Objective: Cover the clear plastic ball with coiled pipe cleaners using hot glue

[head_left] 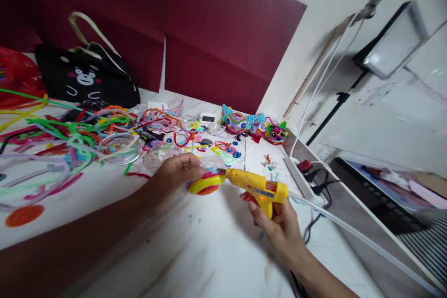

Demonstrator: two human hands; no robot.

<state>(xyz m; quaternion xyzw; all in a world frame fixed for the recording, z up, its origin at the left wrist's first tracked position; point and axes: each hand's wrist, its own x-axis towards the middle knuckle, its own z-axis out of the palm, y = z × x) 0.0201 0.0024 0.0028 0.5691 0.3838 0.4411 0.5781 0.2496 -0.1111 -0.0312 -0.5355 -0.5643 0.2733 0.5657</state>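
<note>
My left hand (179, 172) is closed on a small rounded craft piece (206, 183) wound with yellow, pink and orange bands; its upper part looks clear. In my right hand (281, 223) is a yellow glue gun (256, 184), gripped by its handle, with an orange light glowing on its side. The nozzle points left and meets the top edge of the craft piece, though I cannot tell whether it touches. A glue stick (303, 198) sticks out of the gun's back end. My left fingers partly hide the piece.
Tangled pipe cleaners (84, 139) spread over the left of the table. Behind my hands stand finished-looking colourful animal ornaments (235, 121) and a small digital clock (208, 118). A power strip (307, 181) with cables lies at right, below a lamp (394, 42). A black bag (87, 79) sits at the back left.
</note>
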